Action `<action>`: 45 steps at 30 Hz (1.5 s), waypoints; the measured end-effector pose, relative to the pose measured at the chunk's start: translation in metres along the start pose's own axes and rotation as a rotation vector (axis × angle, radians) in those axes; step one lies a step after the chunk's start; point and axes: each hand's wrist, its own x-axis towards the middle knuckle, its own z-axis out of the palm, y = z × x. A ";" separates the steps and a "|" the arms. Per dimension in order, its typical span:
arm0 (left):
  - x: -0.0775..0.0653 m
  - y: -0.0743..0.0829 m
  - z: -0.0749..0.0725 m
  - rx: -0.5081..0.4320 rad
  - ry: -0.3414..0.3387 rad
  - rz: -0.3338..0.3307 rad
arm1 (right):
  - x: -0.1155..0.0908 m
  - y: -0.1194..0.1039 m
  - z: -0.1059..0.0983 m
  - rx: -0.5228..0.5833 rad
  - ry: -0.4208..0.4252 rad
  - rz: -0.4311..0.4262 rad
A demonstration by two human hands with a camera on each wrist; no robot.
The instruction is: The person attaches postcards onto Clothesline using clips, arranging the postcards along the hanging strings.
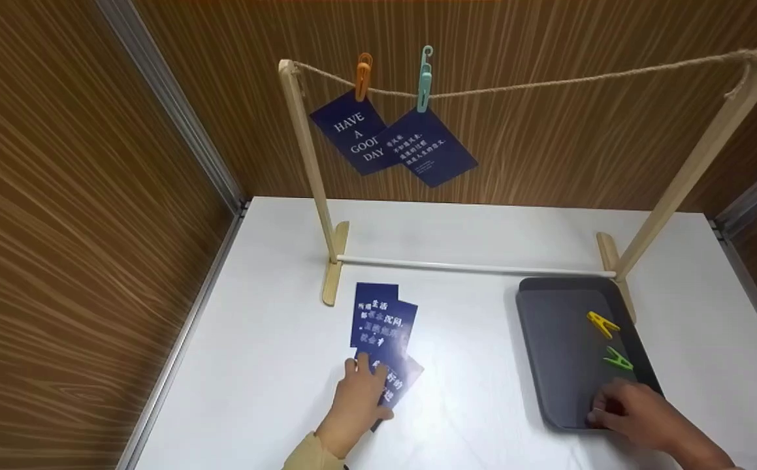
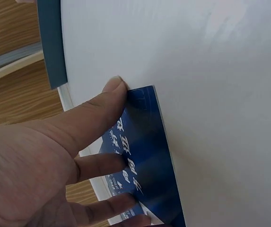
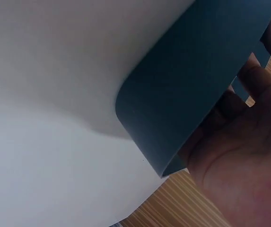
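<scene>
At the bottom of the head view we count two hands: the left hand [image 1: 355,405] below centre and the right hand [image 1: 636,411] at lower right. At the left hand lie at least three overlapping loose cards [image 1: 399,385] on the white table [image 1: 469,365], lower centre of the frame; the nearest has its long axis slanting from lower left to upper right, while the two farther ones stand nearly vertical. The left hand's fingers rest apart on the nearest card, the thumb touching its corner. The right hand's fingers bend inside the near end of one grey tray [image 1: 554,352]; we cannot tell whether they hold anything. The tray's long axis runs up the frame, leaning slightly left; in it we count one green clip [image 1: 618,358] and, beyond, one yellow clip [image 1: 603,324]. Farther back stands one wooden stand [image 1: 698,170], its white rod [image 1: 469,267] crossing mid-frame and its rope [image 1: 548,83] strung across the top. From this, at upper centre, two overlapping hanging cards [image 1: 434,153] tilt from upper left to lower right, one under an orange clip [image 1: 363,75], the other under a teal clip [image 1: 424,85].
</scene>
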 end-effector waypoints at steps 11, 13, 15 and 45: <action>0.001 -0.015 0.005 -0.133 0.024 -0.103 | -0.002 -0.010 -0.005 0.102 0.047 0.067; 0.001 -0.021 0.007 -0.188 0.024 -0.112 | -0.003 -0.011 -0.005 0.105 0.046 0.075; 0.000 -0.026 0.008 -0.248 0.025 -0.117 | -0.004 -0.011 -0.005 0.094 0.044 0.080; 0.034 0.016 -0.110 -1.251 0.176 0.173 | 0.011 -0.055 -0.065 -0.030 0.177 -0.159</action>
